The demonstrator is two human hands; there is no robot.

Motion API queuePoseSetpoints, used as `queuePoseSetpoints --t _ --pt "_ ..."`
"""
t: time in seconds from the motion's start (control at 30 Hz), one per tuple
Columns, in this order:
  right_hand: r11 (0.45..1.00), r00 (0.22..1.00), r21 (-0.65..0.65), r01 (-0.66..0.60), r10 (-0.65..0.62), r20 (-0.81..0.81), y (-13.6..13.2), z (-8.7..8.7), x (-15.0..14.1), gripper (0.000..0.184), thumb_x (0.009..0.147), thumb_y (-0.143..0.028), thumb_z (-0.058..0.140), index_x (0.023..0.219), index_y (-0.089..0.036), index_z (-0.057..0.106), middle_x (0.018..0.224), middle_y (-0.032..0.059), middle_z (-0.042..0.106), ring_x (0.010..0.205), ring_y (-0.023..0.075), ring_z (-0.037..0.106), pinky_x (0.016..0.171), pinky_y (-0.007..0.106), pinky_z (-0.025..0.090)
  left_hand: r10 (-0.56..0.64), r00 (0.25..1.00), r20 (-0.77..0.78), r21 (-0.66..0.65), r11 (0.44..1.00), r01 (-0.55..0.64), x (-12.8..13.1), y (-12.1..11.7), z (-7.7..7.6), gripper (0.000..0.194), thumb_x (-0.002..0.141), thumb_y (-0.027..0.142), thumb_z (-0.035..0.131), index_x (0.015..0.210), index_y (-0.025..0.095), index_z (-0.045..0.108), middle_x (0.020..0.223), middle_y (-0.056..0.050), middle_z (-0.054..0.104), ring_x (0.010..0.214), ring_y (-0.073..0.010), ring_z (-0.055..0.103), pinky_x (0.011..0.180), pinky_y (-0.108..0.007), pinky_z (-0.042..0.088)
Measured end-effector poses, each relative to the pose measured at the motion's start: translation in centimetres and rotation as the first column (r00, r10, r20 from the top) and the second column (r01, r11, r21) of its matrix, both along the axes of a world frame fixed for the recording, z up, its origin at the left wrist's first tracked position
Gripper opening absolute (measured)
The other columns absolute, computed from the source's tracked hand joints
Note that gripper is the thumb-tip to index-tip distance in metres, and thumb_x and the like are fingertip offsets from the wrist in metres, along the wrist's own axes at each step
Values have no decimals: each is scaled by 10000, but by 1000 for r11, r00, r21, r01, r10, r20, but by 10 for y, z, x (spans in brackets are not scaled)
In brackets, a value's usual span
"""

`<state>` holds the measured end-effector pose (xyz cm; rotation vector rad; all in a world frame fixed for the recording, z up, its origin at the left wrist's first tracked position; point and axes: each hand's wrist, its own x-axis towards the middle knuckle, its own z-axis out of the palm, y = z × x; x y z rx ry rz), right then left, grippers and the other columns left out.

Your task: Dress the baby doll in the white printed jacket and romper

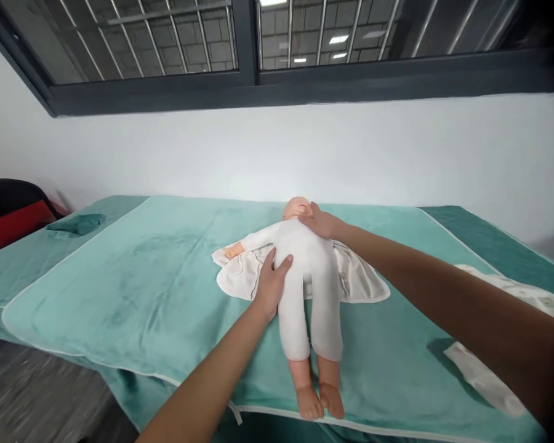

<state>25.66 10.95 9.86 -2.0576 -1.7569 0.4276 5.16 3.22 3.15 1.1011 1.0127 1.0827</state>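
A baby doll point(308, 252) with a white cloth body and bare lower legs lies lengthwise, its feet toward me. Its head point(297, 207) points to the wall, and an ear shows. Beneath its torso a white baby garment point(364, 277) is spread out on both sides. My left hand point(273, 280) grips the doll's side at the hip, thumb and fingers against the cloth. My right hand point(322, 223) is closed round the shoulder and neck, its fingers beside the head. The doll's arm on the right is hidden.
A teal padded sheet point(166, 264) with pale edging covers the bed. White cloth point(484, 378) and a patterned white cloth point(530, 292) lie at the right, partly behind my forearm. A folded teal cloth point(76, 225) and a red-black object point(16, 215) are at the left. A barred window point(258, 77) is above.
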Motion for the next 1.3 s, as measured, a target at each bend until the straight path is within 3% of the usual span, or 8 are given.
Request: queuePoseSetpoints --t 0.23,0.37,0.47,0.57,0.73,0.87,1.0,1.3 --pt "904 856 268 -332 169 488 12 3 -42 359 1011 -335 379 1277 -143 525 1281 182 618 1159 315 572 921 414 429 40 977 -208 13 999 -38 -10 4 -9 613 908 542 595 1443 251 529 1555 -65 482 1449 -277 432 1200 -396 355" --pt "755 678 107 -647 506 533 28 -13 -99 330 984 -338 480 1264 -177 549 1390 159 543 1166 305 547 863 389 431 49 970 -240 38 998 -42 -11 2 -13 509 940 512 554 1388 271 574 1511 -55 533 1411 -273 474 1169 -409 388" --pt "715 577 -110 -690 635 513 41 -29 -128 293 986 -377 492 1165 -172 600 1212 148 635 1042 292 586 818 381 417 46 969 -242 91 996 -25 -12 0 -20 422 963 495 514 1318 287 608 1408 -48 615 1297 -262 566 1104 -406 444" --pt "728 594 -133 -673 638 490 46 -39 -132 228 965 -331 529 1111 -184 623 1126 120 666 1014 277 590 812 365 397 18 966 -258 112 994 12 -11 -4 -27 417 979 510 469 1316 297 588 1230 -47 689 1097 -237 645 1000 -395 500" --pt "811 823 170 -560 522 223 35 -34 -100 330 1003 -437 441 1239 -267 596 1185 59 668 1020 253 586 780 345 392 125 920 -372 318 948 0 -16 6 -28 424 991 447 448 1351 243 543 1258 -100 643 1101 -239 625 963 -396 507" --pt "819 852 241 -521 484 200 26 -32 -90 375 1012 -473 425 1296 -288 585 1188 56 658 1035 250 577 793 345 387 484 648 -588 648 762 19 -41 48 -28 382 955 271 492 1323 192 559 1401 -153 530 1343 -292 459 1110 -459 381" --pt "800 812 186 -571 515 275 26 -36 -98 369 1023 -488 403 1229 -297 642 1071 60 669 991 242 578 824 353 369 499 360 -788 568 815 114 -71 88 -40 295 932 284 530 1172 158 648 1187 -185 645 1174 -354 551 1002 -517 408" --pt "826 804 99 -555 502 319 25 -32 -105 368 945 -558 526 1044 -262 720 974 56 695 975 243 597 847 369 363 491 739 -461 480 838 -257 -93 94 -49 217 948 319 473 927 195 649 909 -41 705 845 -179 620 770 -282 452"
